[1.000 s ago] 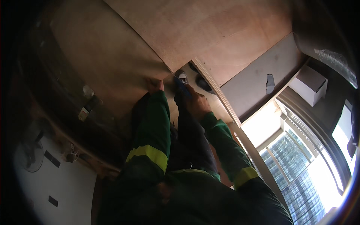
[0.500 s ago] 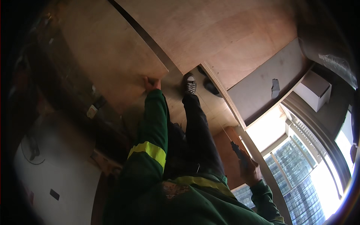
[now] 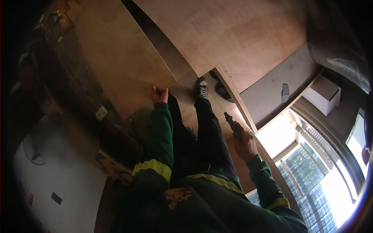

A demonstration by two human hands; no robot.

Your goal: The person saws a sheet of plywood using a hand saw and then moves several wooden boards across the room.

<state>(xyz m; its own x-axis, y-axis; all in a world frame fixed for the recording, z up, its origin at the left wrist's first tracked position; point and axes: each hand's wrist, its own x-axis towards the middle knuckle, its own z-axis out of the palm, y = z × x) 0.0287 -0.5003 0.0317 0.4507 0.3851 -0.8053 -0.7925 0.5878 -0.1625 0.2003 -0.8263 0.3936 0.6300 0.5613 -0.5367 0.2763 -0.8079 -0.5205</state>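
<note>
At the near corner of a plywood sheet (image 3: 124,50), my left hand (image 3: 159,96) grips the lower edge, thumb and fingers folded at it. In my right hand (image 3: 244,143) is a tool with a dark blue-green handle (image 3: 232,123). A long, very thin shaft or blade runs from the handle toward my shoe; its exact kind cannot be made out. The right fingers are wrapped round the handle. A larger plywood panel (image 3: 221,31) lies beyond, separated from the sheet by a dark gap.
My sneaker (image 3: 202,89) stands on the floor between the panels, beside dark shoes (image 3: 222,92). A plywood edge (image 3: 237,99) borders a grey board (image 3: 272,87) on the right. Farther right are a white box (image 3: 322,95) and windows (image 3: 307,174). A white surface (image 3: 66,167) fills the lower left.
My right hand has moved forward and leftward with the tool. The sheet in my left hand has shifted slightly, and the dark gap beside it looks wider.
</note>
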